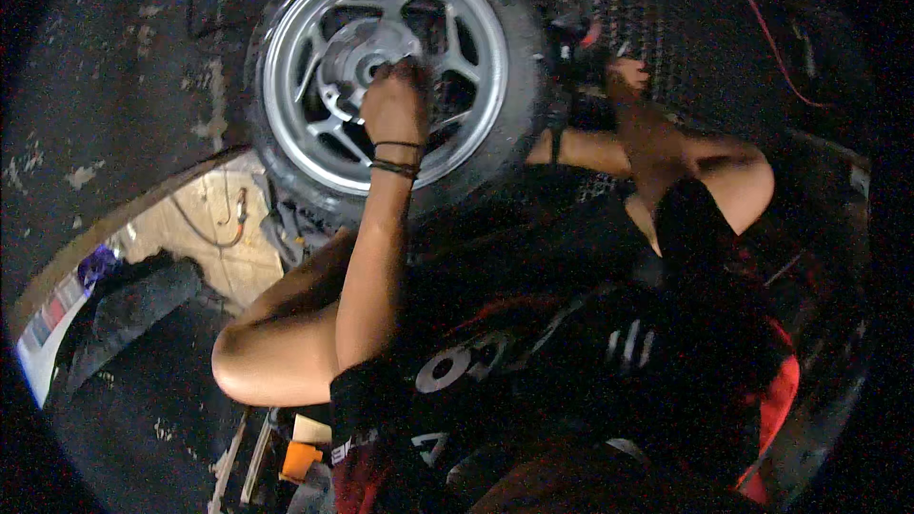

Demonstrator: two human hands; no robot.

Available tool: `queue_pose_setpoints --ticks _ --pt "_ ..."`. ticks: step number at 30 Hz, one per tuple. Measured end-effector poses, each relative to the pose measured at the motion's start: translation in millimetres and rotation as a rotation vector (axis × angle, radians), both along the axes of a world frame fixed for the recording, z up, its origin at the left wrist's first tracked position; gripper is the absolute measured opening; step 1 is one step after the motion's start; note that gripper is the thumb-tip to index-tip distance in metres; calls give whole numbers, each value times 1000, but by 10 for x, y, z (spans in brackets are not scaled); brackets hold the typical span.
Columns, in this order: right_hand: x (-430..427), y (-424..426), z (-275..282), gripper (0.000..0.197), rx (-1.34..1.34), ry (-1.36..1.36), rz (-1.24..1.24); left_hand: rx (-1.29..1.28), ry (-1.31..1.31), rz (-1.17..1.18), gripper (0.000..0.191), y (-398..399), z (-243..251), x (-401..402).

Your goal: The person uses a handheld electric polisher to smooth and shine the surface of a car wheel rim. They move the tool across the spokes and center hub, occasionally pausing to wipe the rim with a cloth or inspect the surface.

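A spoked alloy wheel (493, 78) with a black tyre (525, 43) lies flat before me, its hub (343, 50) facing up. My left hand (395, 103), dark bands around its wrist, is at the right side of the hub with the fingers bent down. Whether it grips anything is hidden by blur and shadow. To the right of the tyre is my right hand (630, 76), near a dark object with a red part (591, 34). Its fingers look curled, but blur hides what, if anything, lies in them.
My bent legs flank the wheel's near side. A tan board or sheet (214, 228) with a thin hose (203, 232) on it lies at left, a grey cloth (285, 232) beside the tyre. An orange object (300, 460) is at lower left. A red cord (764, 28) runs across the upper right.
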State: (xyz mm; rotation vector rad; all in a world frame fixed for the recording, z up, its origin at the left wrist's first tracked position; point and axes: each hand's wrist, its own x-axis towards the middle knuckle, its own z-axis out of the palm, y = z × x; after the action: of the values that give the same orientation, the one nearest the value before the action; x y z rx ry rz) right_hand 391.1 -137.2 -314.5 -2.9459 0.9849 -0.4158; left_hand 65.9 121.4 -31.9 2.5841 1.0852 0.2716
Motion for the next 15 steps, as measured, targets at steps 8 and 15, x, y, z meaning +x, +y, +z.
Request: queue_pose_setpoints --ticks 8,15 --pt "161 -258 -189 29 265 190 131 -127 -334 35 15 -18 -40 37" --pt "111 -43 268 22 425 350 16 -105 -446 63 13 58 -76 -148"
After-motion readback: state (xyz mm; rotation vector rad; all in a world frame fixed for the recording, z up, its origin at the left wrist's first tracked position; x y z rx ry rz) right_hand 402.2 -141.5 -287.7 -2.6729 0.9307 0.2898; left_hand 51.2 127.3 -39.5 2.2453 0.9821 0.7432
